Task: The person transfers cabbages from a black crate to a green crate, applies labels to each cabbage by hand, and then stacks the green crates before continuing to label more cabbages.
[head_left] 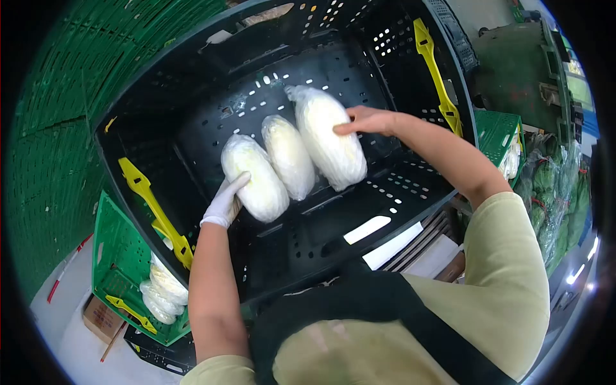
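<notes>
Three pale, plastic-wrapped oblong bundles lie side by side inside a black crate (276, 256). My left hand (226, 200), in a white glove, grips the left bundle (255, 178), with the thumb on top and the fingers under its outer side. My bare right hand (366, 121) holds the right bundle (328, 138) near its upper right side. Between them lies the smaller middle bundle (288, 157), which neither hand touches.
Yellow handles (437, 77) are on the crate's short sides. A green crate (115, 237) with wrapped bundles (165, 290) stands at the lower left. Green crate walls rise at the left. Another green crate (497, 131) and bagged greens (555, 199) are at the right.
</notes>
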